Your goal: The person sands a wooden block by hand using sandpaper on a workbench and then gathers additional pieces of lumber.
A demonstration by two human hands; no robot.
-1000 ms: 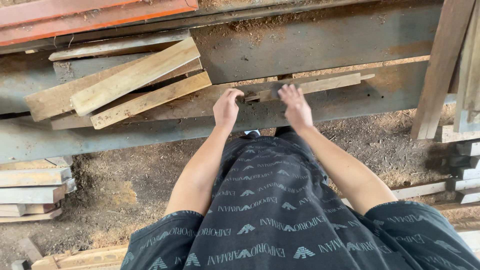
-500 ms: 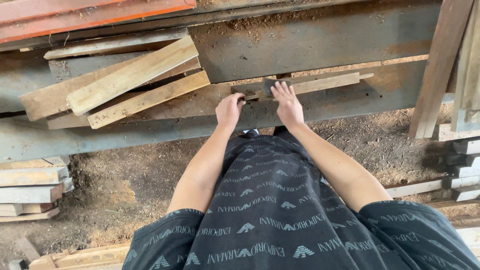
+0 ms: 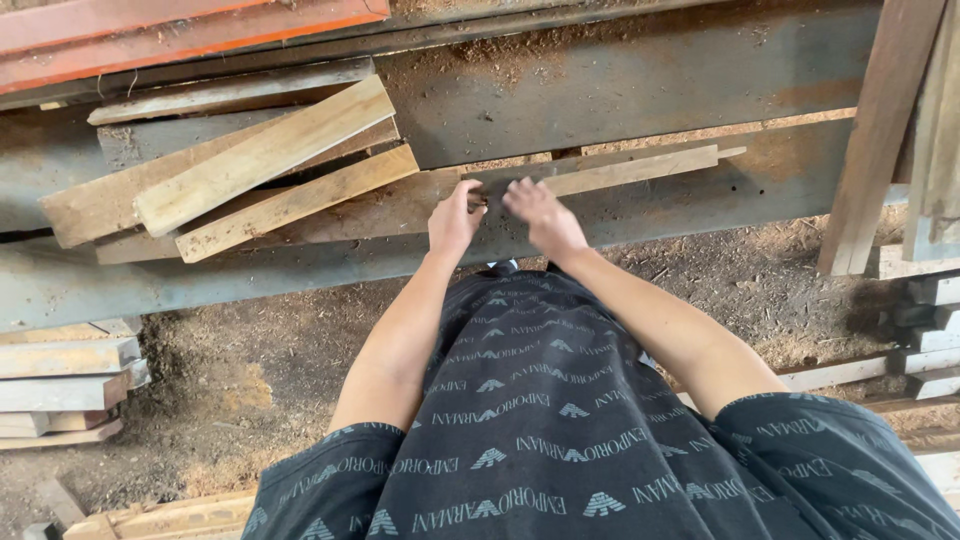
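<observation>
**Two hands close together on a thin wood strip at a sawmill bench**

Nearest, at 6 o'clock, is the person's dark patterned shirt (image 3: 540,430), with both bare forearms reaching away toward 12. Beneath them the ground (image 3: 250,370) is loose brown sawdust. At 9 o'clock, short pale boards (image 3: 60,375) lie in a neat stack.

The left hand (image 3: 455,220) and right hand (image 3: 540,215) now sit almost touching, just above centre; a second ago they were spread wider apart along the same piece. Both have drawn in to one spot on it. The left hand is curled, fingers clasping the near end of the strip (image 3: 620,172). The right hand lies over it, fingers bent; whether it grips cannot be told.

The strip is long, thin and pale, rough-sawn, running toward 2 o'clock across a grey, dusty steel beam (image 3: 650,90).

At 10 o'clock, flat planks (image 3: 265,160) lie overlapped at angles. At 11, a rusty orange rail (image 3: 180,25). At 3 o'clock, upright timbers (image 3: 880,130) lean.
</observation>
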